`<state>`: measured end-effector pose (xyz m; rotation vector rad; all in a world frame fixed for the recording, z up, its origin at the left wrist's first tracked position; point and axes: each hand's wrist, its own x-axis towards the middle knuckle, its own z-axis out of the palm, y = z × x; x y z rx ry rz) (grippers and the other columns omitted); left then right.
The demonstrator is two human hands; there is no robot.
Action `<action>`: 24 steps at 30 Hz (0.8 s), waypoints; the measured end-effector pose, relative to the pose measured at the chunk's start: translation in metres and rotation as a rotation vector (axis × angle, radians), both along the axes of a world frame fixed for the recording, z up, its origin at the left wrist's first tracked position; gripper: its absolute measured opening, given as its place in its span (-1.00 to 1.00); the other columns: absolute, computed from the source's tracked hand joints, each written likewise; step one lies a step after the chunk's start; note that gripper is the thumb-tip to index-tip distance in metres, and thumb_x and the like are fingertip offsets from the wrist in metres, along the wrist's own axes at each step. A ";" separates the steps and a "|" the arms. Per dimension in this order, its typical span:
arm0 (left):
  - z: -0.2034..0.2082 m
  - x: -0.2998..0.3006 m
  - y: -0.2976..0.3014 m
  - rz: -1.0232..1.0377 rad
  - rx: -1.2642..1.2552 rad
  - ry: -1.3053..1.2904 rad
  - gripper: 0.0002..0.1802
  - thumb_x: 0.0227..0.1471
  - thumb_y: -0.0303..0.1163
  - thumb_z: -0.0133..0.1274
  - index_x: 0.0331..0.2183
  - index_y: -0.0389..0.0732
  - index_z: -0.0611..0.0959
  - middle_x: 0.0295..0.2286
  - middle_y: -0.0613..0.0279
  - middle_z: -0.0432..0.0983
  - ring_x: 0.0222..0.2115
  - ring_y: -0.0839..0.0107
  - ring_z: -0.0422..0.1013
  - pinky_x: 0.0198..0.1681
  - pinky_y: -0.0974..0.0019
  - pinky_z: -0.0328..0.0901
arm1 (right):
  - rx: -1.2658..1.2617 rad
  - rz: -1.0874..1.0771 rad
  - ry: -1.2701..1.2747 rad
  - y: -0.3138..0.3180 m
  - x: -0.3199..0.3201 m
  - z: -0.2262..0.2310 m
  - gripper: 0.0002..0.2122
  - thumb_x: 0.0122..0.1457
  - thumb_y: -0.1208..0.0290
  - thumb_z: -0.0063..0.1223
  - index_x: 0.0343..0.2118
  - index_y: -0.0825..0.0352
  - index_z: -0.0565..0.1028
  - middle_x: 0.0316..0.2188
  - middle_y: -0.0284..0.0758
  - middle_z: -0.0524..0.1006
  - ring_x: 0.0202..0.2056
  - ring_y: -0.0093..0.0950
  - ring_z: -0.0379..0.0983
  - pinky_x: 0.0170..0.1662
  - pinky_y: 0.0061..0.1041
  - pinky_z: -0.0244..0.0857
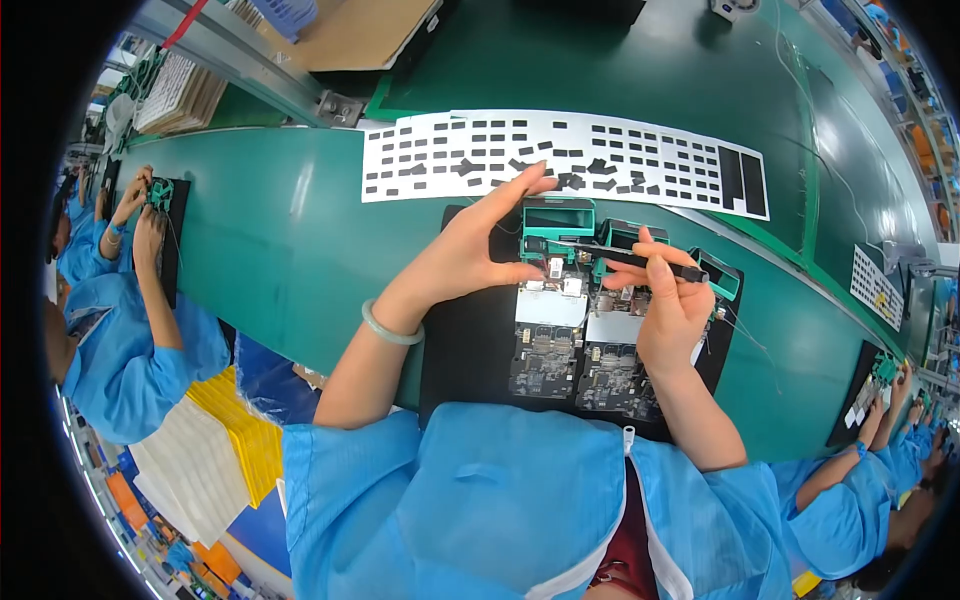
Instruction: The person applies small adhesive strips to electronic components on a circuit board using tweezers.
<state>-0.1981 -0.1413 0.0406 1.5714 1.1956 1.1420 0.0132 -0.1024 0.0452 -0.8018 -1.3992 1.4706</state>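
My left hand [468, 252] rests on a black mat [462, 330], thumb and fingers pinched around the left circuit board [545, 335] near its teal frame [558, 218]. A pale green bangle [390, 326] sits on that wrist. My right hand [672, 305] grips black tweezers [610, 254] like a pen, their tip pointing left at the top of the left board. A second board [610, 360] lies beside the first, under my right hand, with another teal frame [722, 276] further right.
A white sheet [560, 155] covered with several small black stickers lies beyond the mat on the green conveyor belt [280, 240]. Workers in blue coats sit to my left [130, 330] and right [880, 450], each handling boards on black mats.
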 end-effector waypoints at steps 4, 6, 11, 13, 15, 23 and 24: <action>-0.003 -0.001 0.000 -0.010 -0.007 -0.017 0.00 -0.44 -0.51 0.22 0.07 -0.21 0.06 -0.05 0.10 0.21 -0.01 0.30 0.13 0.06 0.28 -0.02 | 0.038 0.000 -0.033 -0.002 -0.002 0.000 -0.82 0.10 0.46 -0.24 -0.34 0.47 0.35 -0.71 -0.15 0.46 -0.44 -0.40 0.47 0.15 -0.24 -0.21; -0.004 -0.002 0.001 -0.019 0.004 -0.029 0.00 -0.44 -0.49 0.22 0.07 -0.19 0.06 -0.06 0.10 0.22 -0.02 0.29 0.14 0.05 0.27 -0.01 | 0.046 0.000 -0.051 -0.002 -0.003 0.001 -0.82 0.10 0.46 -0.24 -0.34 0.47 0.35 -0.71 -0.16 0.46 -0.44 -0.40 0.47 0.15 -0.25 -0.21; -0.005 -0.002 0.002 -0.019 -0.004 -0.032 0.00 -0.43 -0.48 0.22 0.07 -0.18 0.05 -0.06 0.09 0.22 -0.02 0.29 0.15 0.05 0.27 0.00 | 0.042 0.007 -0.037 -0.002 -0.002 -0.002 -0.85 0.10 0.49 -0.22 -0.36 0.46 0.37 -0.62 -0.23 0.49 -0.48 -0.49 0.48 0.14 -0.30 -0.19; -0.006 -0.003 0.002 -0.019 -0.005 -0.038 0.00 -0.43 -0.48 0.22 0.07 -0.18 0.04 -0.06 0.09 0.22 -0.03 0.29 0.15 0.05 0.27 0.00 | 0.046 -0.014 -0.065 -0.002 -0.004 -0.001 -0.83 0.10 0.48 -0.24 -0.34 0.48 0.35 -0.72 -0.17 0.46 -0.45 -0.39 0.47 0.15 -0.25 -0.21; -0.007 -0.003 0.001 -0.013 0.001 -0.030 0.00 -0.42 -0.47 0.22 0.07 -0.18 0.04 -0.06 0.09 0.22 -0.03 0.29 0.15 0.05 0.27 0.00 | 0.042 -0.011 -0.053 -0.002 -0.003 -0.003 -0.84 0.10 0.49 -0.23 -0.35 0.47 0.36 -0.67 -0.20 0.47 -0.47 -0.43 0.48 0.14 -0.26 -0.20; -0.010 -0.001 -0.001 0.002 0.005 -0.033 -0.21 -0.22 -0.47 0.06 0.06 -0.20 0.07 -0.07 0.08 0.22 -0.04 0.28 0.16 0.02 0.29 0.04 | 0.068 -0.019 -0.102 -0.003 -0.004 -0.004 -0.83 0.10 0.50 -0.25 -0.34 0.48 0.35 -0.69 -0.20 0.47 -0.47 -0.45 0.47 0.15 -0.25 -0.21; -0.011 0.002 -0.002 0.027 -0.012 -0.048 -0.30 -0.15 -0.49 -0.02 0.05 -0.21 0.09 -0.09 0.06 0.23 -0.06 0.27 0.17 -0.01 0.29 0.06 | 0.094 -0.014 -0.122 -0.004 -0.003 -0.002 -0.84 0.10 0.50 -0.25 -0.34 0.48 0.35 -0.68 -0.21 0.47 -0.47 -0.46 0.47 0.15 -0.25 -0.22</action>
